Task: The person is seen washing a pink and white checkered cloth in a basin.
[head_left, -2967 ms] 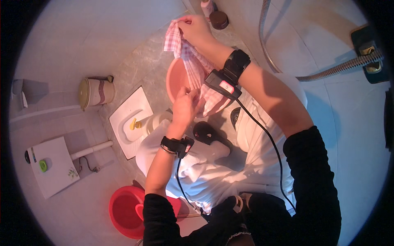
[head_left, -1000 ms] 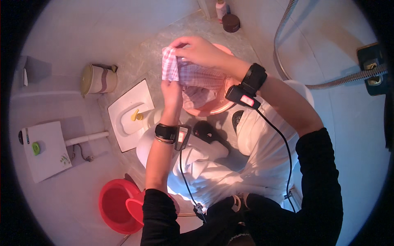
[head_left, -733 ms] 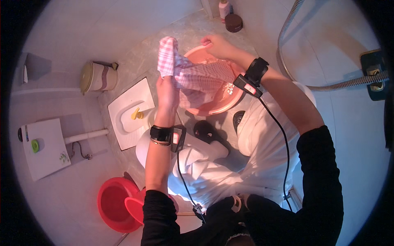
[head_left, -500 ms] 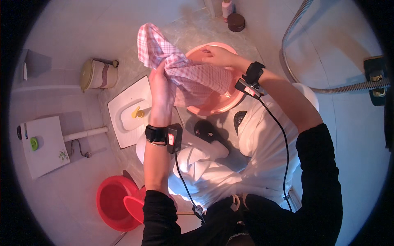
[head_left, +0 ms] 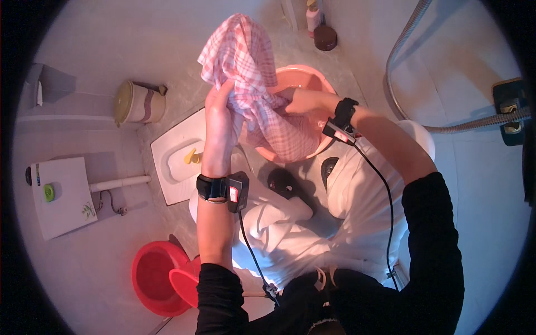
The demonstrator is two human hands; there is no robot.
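A pink-and-white checked cloth [head_left: 240, 53] is bunched in my left hand [head_left: 220, 106], with its upper part billowing above the fist. The rest of the cloth hangs down to the right, over the near-left rim of a pink basin [head_left: 321, 75]. My right hand [head_left: 298, 100] grips the cloth's middle above the basin; its fingertips are partly hidden in the folds. What looks like water glints inside the basin. Both my wrists wear black straps with small boxes and cables.
Left of the basin lies a white squat toilet [head_left: 167, 167] with a yellow object [head_left: 192, 156] on it. Further left are a lidded bin [head_left: 139, 103] and a white cistern [head_left: 61, 195]. Red basins [head_left: 159, 279] stand lower left. A metal hose [head_left: 391, 84], bottle [head_left: 312, 19] and brown round container [head_left: 325, 38] are right.
The cloth's upper part has risen and spread out above my left hand. My right hand has moved from the basin's far side down and onto the cloth.
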